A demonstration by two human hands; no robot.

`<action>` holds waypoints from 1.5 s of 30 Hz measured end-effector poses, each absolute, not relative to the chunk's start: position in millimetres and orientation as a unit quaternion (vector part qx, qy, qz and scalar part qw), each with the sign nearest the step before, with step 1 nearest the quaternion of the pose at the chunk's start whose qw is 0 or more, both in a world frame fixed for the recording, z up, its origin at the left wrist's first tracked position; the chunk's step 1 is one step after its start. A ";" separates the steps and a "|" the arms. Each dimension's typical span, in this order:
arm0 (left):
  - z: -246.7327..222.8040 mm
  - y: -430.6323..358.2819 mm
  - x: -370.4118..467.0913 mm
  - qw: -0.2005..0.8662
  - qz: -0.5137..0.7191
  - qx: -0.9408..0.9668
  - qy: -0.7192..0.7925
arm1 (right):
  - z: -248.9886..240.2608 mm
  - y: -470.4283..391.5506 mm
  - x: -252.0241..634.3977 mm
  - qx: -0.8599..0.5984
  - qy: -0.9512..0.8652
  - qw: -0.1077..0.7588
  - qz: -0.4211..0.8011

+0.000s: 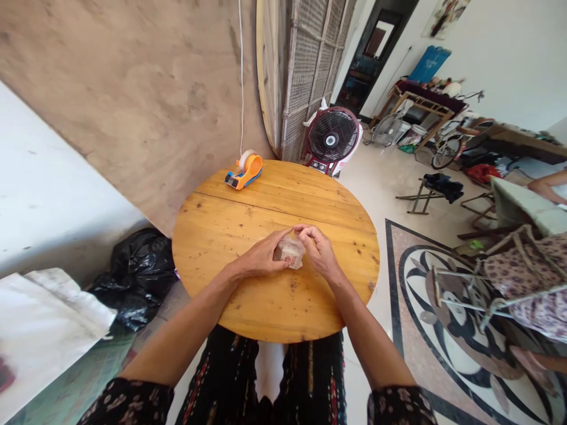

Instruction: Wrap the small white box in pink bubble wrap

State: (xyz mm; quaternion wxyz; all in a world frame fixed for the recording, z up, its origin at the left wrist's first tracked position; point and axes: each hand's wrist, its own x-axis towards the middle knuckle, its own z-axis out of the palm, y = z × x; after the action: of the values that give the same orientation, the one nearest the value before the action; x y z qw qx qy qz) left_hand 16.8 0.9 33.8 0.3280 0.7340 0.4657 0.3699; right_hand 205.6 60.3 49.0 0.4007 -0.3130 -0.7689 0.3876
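On the round wooden table point(266, 307) rests a small clear plastic packet point(291, 254) with red print on its front. My left hand point(264, 252) is wrapped round the packet's left side, thumb in front and fingers behind. At its upper right corner, my right hand point(316, 248) has its fingers curled and pinched together; what they pinch is too small to make out. The fingertips of both hands nearly meet above the packet. An orange and blue tape dispenser point(248, 170) with a roll of tape stands at the table's far left edge.
Behind the table stands a dark red fan point(332, 139). Black plastic bags point(142, 271) lie to the left, beside a white sack point(48, 319). At the right, another person's arm point(549, 186) shows by a pale table, and a folding stool point(423, 192) stands on the floor.
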 end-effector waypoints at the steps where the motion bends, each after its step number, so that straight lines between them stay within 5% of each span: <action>1: 33.9 1.1 17.1 0.316 0.375 0.741 0.459 | 52.5 61.6 204.7 -0.312 -0.773 0.394 0.387; 9: 18.6 6.2 16.9 0.235 0.368 0.744 0.505 | 62.8 81.5 191.8 -0.315 -0.740 0.419 0.422; 21: 19.6 6.6 17.4 0.387 0.406 0.655 0.506 | 68.6 110.7 190.0 -0.323 -0.666 0.448 0.501; 28: 27.4 5.7 20.5 0.347 0.394 0.684 0.506 | 80.2 118.2 179.8 -0.304 -0.653 0.458 0.521; 40: 20.0 9.1 20.2 0.485 0.437 0.606 0.455 | 69.1 141.6 184.0 -0.315 -0.603 0.507 0.529; 45: 24.5 8.8 21.0 0.441 0.454 0.609 0.478 | 46.7 153.9 186.9 -0.358 -0.541 0.506 0.568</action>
State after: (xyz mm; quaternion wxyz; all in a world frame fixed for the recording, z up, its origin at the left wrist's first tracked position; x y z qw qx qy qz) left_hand 21.0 8.8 24.5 0.4409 0.6087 0.4785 0.4541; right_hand 186.9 153.9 46.7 0.5062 -0.3578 -0.5414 0.5680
